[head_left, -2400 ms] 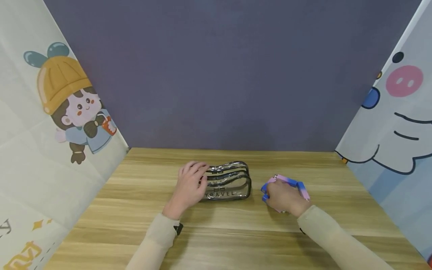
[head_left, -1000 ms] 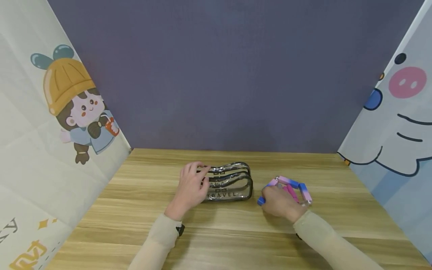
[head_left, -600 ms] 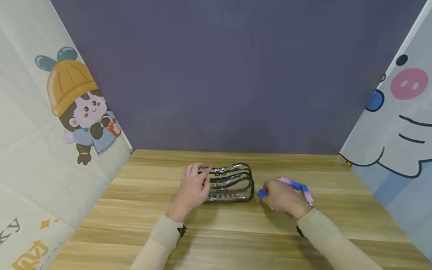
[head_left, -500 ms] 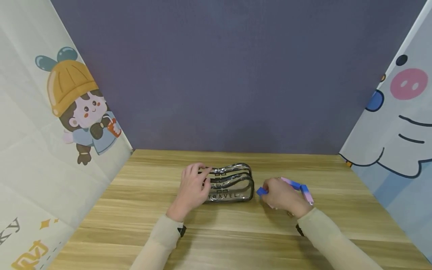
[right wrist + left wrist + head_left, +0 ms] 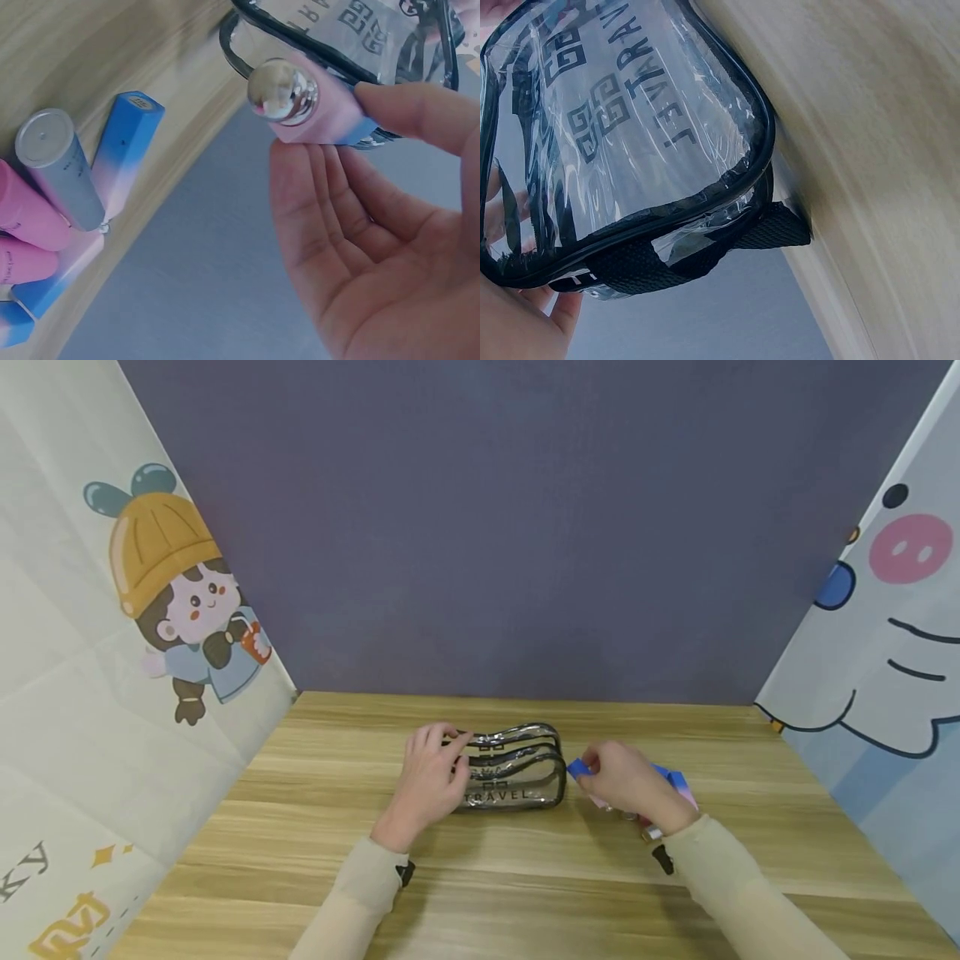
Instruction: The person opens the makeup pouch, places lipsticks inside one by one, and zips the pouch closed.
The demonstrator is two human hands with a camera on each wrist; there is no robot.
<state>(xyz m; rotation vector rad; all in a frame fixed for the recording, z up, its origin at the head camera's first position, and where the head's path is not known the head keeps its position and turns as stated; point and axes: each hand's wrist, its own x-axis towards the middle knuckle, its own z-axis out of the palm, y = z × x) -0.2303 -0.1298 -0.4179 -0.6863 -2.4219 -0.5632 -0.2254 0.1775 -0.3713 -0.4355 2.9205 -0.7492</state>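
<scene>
At the middle of the table stands a clear pouch (image 5: 513, 783) with black trim and TRAVEL lettering. My left hand (image 5: 426, 781) holds it by its left end; in the left wrist view, fingers show through the clear plastic of the pouch (image 5: 649, 176). Just right of the pouch, my right hand (image 5: 630, 781) pinches a square pink-and-blue cosmetic tube (image 5: 322, 109) with a shiny silver ball end. Its blue end (image 5: 577, 768) points at the pouch's right side. Partly hidden behind the right hand lie more pink-and-blue tubes (image 5: 681, 783).
In the right wrist view, a silver-grey tube (image 5: 60, 165) and pink tubes (image 5: 30, 214) sit among blue-and-pink tubes (image 5: 131, 142) on the wooden table (image 5: 480, 893). A dark panel (image 5: 510, 527) rises at the back, with printed cloths (image 5: 60, 677) at the sides.
My right hand has taken a tube from the ring of tubes and raised it slightly, bringing it left and closer to the pouch. The left hand keeps its hold on the pouch.
</scene>
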